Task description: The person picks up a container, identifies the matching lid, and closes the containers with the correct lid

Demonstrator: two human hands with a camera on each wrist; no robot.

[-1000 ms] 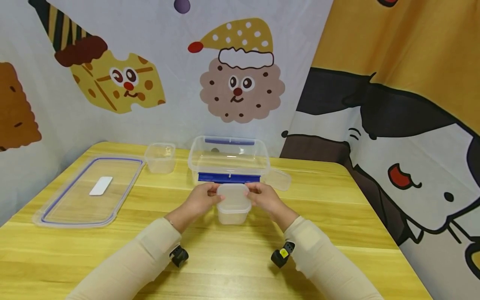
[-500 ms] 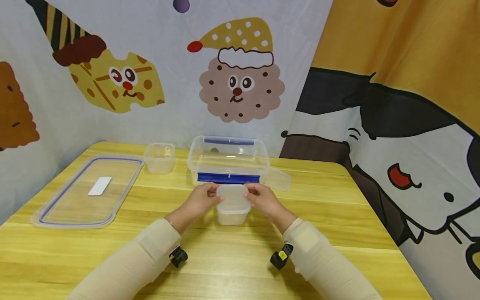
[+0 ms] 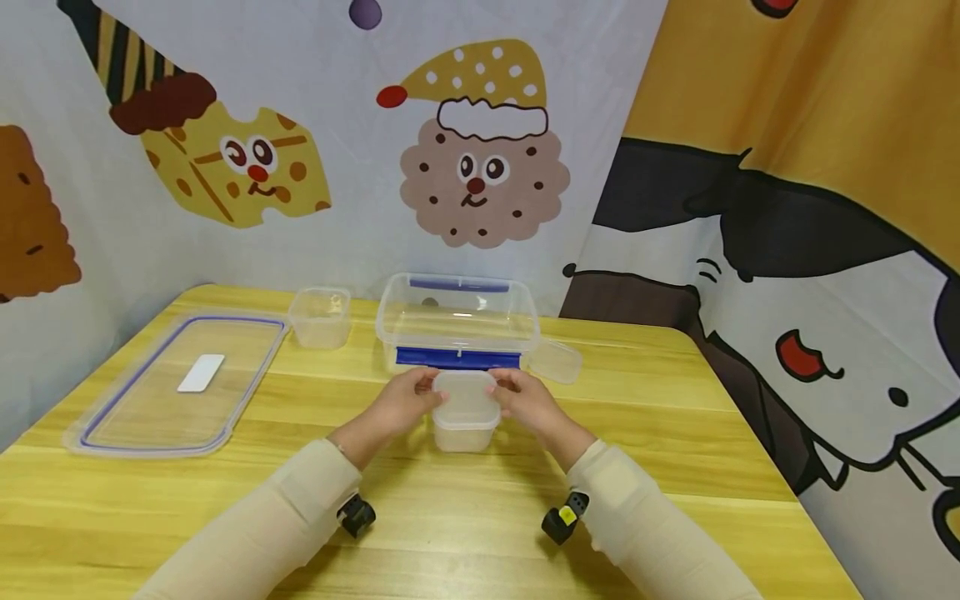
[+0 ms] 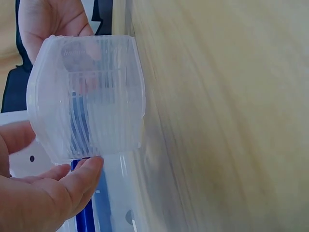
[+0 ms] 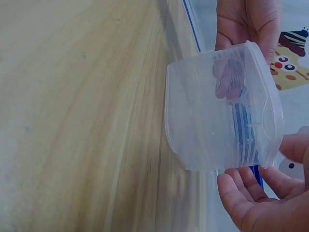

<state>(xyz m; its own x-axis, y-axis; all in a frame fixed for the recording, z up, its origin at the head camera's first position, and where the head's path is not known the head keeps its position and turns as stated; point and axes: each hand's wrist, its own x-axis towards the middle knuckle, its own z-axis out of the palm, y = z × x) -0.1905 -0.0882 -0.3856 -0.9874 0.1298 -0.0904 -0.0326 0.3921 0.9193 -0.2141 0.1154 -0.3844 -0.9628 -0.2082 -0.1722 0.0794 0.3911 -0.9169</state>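
A small clear plastic food container [image 3: 463,438] with a frosted lid [image 3: 466,397] on top stands upright in front of the person. The left hand [image 3: 399,403] pinches its left edge, thumb at the lid's rim and fingers against the side wall. On the opposite edge the right hand [image 3: 534,402] grips the same way. Seen from the left wrist, the ribbed wall of the food container [image 4: 89,101] looks empty inside. Both hands' fingertips lie near the lid corners. Whether its base touches the table cannot be told.
Behind the hands sits a large clear box [image 3: 459,321] with blue clips. An uncovered small container [image 3: 320,321] stands to its left, and a loose small lid [image 3: 558,361] lies by its right side. At left lies a large blue-sealed lid [image 3: 161,417] on the wooden table [image 3: 675,467].
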